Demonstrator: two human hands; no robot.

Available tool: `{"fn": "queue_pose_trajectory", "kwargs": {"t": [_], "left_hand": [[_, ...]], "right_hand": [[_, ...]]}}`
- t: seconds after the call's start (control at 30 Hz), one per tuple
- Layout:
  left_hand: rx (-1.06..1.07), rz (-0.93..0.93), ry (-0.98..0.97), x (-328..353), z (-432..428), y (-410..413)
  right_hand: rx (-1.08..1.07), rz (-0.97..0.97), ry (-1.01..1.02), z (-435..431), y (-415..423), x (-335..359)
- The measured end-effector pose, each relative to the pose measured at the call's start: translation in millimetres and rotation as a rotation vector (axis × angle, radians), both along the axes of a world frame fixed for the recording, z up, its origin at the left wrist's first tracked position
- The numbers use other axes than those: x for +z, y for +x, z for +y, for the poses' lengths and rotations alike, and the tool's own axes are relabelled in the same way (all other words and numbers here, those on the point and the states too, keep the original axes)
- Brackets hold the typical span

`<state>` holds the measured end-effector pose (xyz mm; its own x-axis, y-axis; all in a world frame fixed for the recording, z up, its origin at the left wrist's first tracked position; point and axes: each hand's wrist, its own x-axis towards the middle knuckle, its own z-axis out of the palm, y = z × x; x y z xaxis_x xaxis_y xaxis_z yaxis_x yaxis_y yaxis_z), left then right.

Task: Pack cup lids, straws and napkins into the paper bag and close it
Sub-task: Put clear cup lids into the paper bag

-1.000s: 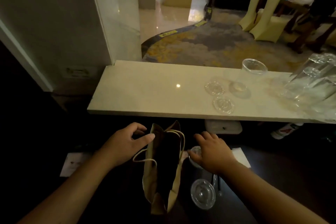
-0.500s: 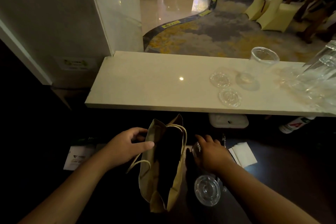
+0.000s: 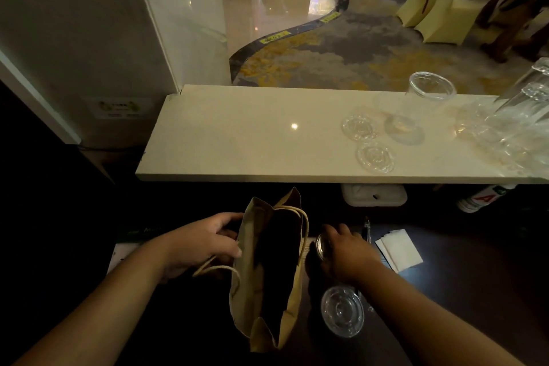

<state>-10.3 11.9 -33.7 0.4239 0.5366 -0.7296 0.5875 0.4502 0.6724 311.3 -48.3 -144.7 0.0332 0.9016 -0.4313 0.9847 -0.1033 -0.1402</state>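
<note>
A brown paper bag with rope handles stands open on the dark counter. My left hand grips its left wall and holds the mouth apart. To the right of the bag, my right hand closes its fingers on a clear cup lid, mostly hidden under the hand. Another clear lid lies flat near my right wrist. White napkins lie further right. A thin straw or pen lies behind my right hand.
A pale stone ledge runs across behind the counter, with two clear lids, an upright plastic cup and stacked cups at its right end. A white box and a bottle lie under the ledge.
My right hand has curled onto the lid beside the bag. My left hand shifted its hold on the bag's left wall. The camera tilted down slightly.
</note>
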Motion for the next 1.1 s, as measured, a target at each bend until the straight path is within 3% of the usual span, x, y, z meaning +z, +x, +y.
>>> {"fn": "queue_pose_trajectory", "kwargs": {"t": [0.43,0.73,0.93,1.1], "left_hand": [[0.264,0.007,0.258,-18.6,-21.9,13.7],[0.335,-0.029,0.213,-10.9,-31.3,31.8],[0.35,-0.029,0.188,-12.0,-32.0,39.3],[0.311,0.002,0.168,-11.3,-28.6,42.3]], "right_hand": [[0.057,-0.072,-0.011,3.6,1.6,29.1],[0.187,-0.182,0.075,3.0,-11.9,170.1],[0.28,-0.169,0.141,-5.1,-44.2,279.2],[0.372,-0.121,0.146,-20.5,-81.3,323.7]]}}
